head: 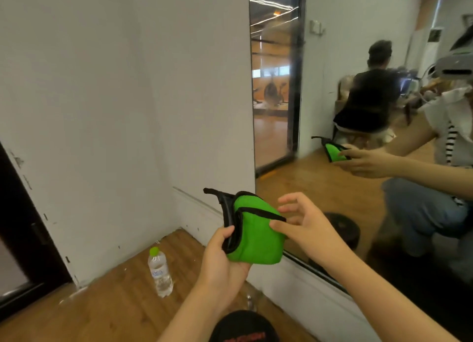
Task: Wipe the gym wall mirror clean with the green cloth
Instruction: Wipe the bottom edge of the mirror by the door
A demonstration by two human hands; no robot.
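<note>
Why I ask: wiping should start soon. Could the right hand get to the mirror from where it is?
Probably yes: the right hand touches the cloth, gripped by the left hand, close beside the mirror, with nothing seen between them.

white wall (102, 98) scuffed | wooden floor (115, 303) | dark door frame (15, 213) left | water bottle (160, 275) upright on floor

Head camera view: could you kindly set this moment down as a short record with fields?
cloth: green cloth, black trim, folded, held off the glass
left hand: left hand grips the cloth's lower left edge, thumb on the trim
right hand: right hand, thumb touches the cloth, fingers spread and lifted
mirror: wall mirror at right, not touched by the cloth
floor: wooden floor; water bottle, green cap, upright near the white wall
</note>
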